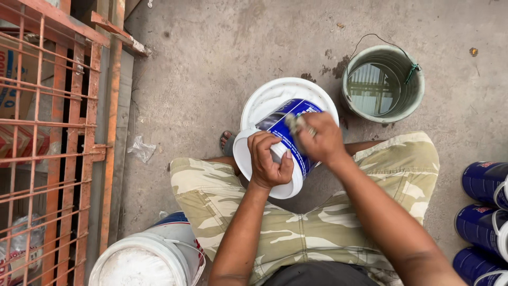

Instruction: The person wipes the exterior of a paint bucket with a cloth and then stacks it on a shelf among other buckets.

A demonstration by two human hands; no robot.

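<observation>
Nearest in, left hand (pixel 269 160) curls tight over the rim of one white-and-blue paint tub (pixel 283 145), tipped on its side above the lap, long axis running seven to one o'clock; right hand (pixel 317 139) pinches a grey rag (pixel 294 123) on the tub's upper wall. One white pail (pixel 153 254) at seven, three blue cans (pixel 484 220) at four, one green water bucket (pixel 383 85) at one

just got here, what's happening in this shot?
A person squats on the concrete floor. The left hand grips the rim of a tilted white plastic bucket with a blue label; the right hand presses a small grey scrap against the label. A grey-green pail of water stands just beyond.
</observation>
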